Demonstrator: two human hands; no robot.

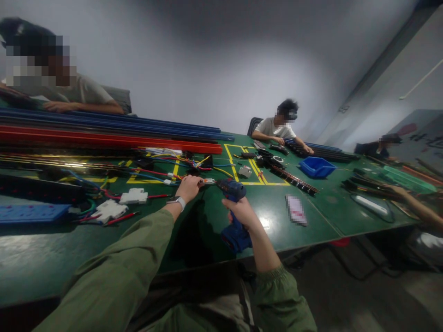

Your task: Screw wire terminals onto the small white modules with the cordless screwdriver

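My right hand [244, 212] is wrapped round the handle of a blue cordless drill [236, 190], whose nose points left. Just left of the drill's tip, my left hand [189, 188] pinches a small white and orange connector [208, 181]. Coloured wires [157, 174] with small white ends lie behind and beside the left hand. Two white plastic modules with red wires, one module [134, 196] behind the other module [110, 212], rest on the table left of my left wrist. Whether the drill's bit touches the connector is too small to tell.
Long red channels [194, 146] and blue channels [166, 125] lie along the back left. A blue socket strip [34, 213] is at the left. A blue bin [316, 167] and black strips [290, 177] are to the right on the green table [311, 230]. Several people sit around it.
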